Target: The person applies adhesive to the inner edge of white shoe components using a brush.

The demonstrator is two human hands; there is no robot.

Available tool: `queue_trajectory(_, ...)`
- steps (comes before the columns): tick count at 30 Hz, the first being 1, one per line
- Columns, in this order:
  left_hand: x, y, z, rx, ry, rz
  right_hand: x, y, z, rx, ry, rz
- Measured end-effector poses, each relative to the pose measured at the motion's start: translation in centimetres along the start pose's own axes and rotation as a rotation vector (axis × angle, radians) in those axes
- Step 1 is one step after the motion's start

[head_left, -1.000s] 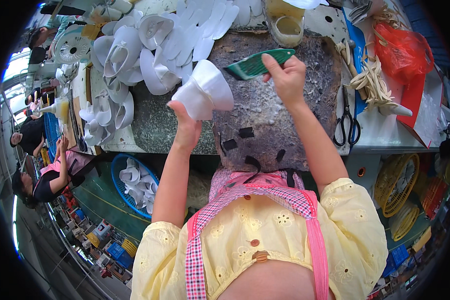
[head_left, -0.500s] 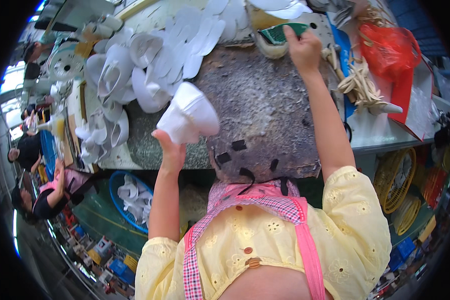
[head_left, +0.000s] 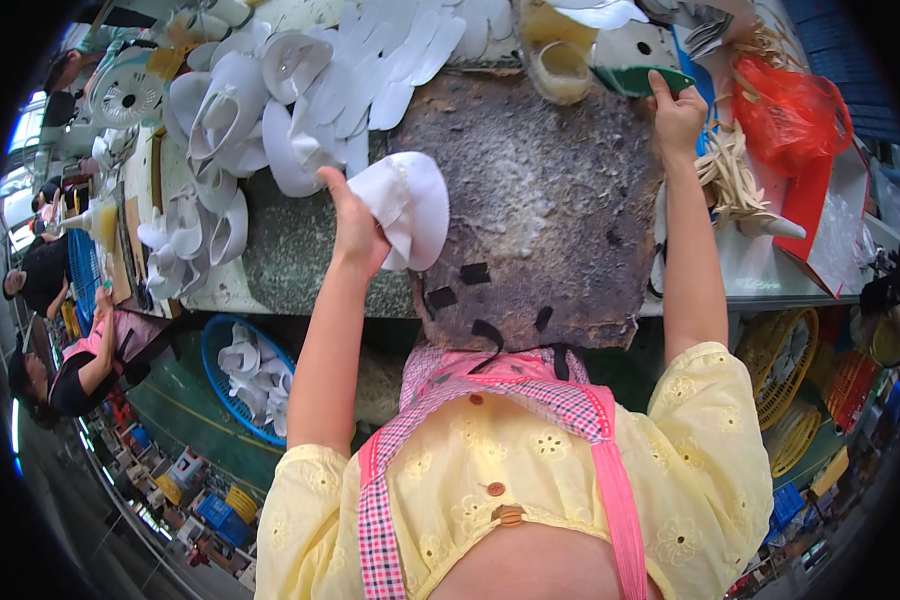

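My left hand (head_left: 358, 232) is closed on a white shoe upper (head_left: 415, 205), thumb on top. The piece is held over the left edge of a dark, glue-crusted work board (head_left: 540, 190). At the far right of the board, my right hand (head_left: 678, 120) pinches a flat green spreader (head_left: 638, 80). The spreader lies just right of a cloudy pot (head_left: 562, 85) smeared with yellowish glue, and looks apart from it. Fingers under the upper are hidden.
White uppers (head_left: 228, 120) and flat insole-shaped pieces (head_left: 400, 60) pile up at the far left. A red plastic bag (head_left: 795, 110) and a bundle of beige strips (head_left: 735, 180) lie right. A blue basket (head_left: 208, 365) stands below the bench. Co-workers sit left.
My right hand has drawn the green spreader from over the glue pot to its right. The left hand has moved farther away with the upper, which has turned in its grasp.
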State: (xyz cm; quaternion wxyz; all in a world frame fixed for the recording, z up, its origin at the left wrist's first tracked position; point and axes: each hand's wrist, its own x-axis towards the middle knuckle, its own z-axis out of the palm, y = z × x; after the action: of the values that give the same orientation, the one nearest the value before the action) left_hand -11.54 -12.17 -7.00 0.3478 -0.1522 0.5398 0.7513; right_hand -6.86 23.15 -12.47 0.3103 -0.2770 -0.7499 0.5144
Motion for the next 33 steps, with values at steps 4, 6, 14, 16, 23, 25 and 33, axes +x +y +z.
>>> queue_trajectory(4, -0.5, 0.8, 1.2, -0.146, -0.073, -0.059, -5.0, -4.2, 1.0, 0.396, -0.283, 0.122)
queue_trajectory(6, -1.1, 1.2, 2.3, -0.171, -0.093, -0.074, -7.9, -7.6, 2.6, 0.589, -0.409, 0.080)
queue_trajectory(14, -3.0, 1.7, 4.0, -0.254, -0.179, -0.089, -10.2, -9.2, 8.0, 0.767, -0.505, -0.052)
queue_trajectory(16, -3.1, 2.1, 3.4, -0.268, -0.169, -0.047, -10.8, -9.6, 7.5, 0.676, -0.626, -0.305)
queue_trajectory(23, -3.9, 2.5, 3.0, -0.242, -0.223, -0.045, -10.5, -11.1, 6.7, 0.702, -0.676, -0.239)
queue_trajectory(25, -4.0, 2.7, 3.2, -0.270, -0.229, -0.035, -10.4, -10.5, 7.8, 0.739, -0.568, -0.210)
queue_trajectory(33, -4.9, 2.6, 2.5, -0.262, -0.262, -0.031, -11.3, -11.6, 6.1, 0.878, -0.643, -0.127)
